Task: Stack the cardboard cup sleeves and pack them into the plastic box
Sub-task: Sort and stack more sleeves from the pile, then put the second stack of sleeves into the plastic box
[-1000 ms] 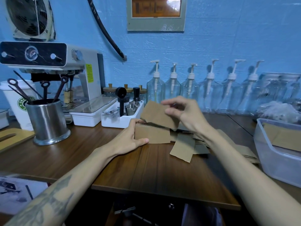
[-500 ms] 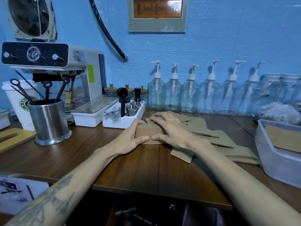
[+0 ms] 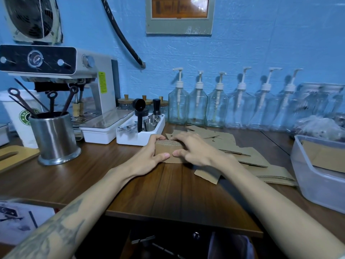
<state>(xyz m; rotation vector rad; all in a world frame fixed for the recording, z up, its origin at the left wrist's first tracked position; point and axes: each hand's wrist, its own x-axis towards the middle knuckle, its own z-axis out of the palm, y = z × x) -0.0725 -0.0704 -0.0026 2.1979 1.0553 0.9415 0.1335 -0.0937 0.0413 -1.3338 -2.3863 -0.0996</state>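
Cardboard stack of cup sleeves sits on the worktop dead centre, between my hands. My left hand cups its left end, fingers curled round the far edge, thumb along the near face. My right hand lies over the top and right end, fingers bent down on it, thumb on the near face almost meeting the left thumb. Both hands clamp the stack; looks like squaring up the edges.

Handling, my guess: light, flat corrugated pieces, stiff enough to hold shape but easy to crease. Loose layers will slide or fan if lifted from the top only. Best held by both short ends, squeezed inward.

Loose sleeves spread to the right of the stack, overlapping, some under my right forearm. Plastic box at the right edge of the worktop, well apart from the stack, some brown cardboard already inside.

Further out: white tray just behind the stack, steel cup with tools left, espresso machine behind it, pump bottles along the wall.

Hard to tell: how many sleeves are in the stack, my hands cover most of it. Box cut off by the frame, so its fill level is unclear. Right end of the stack is hidden.
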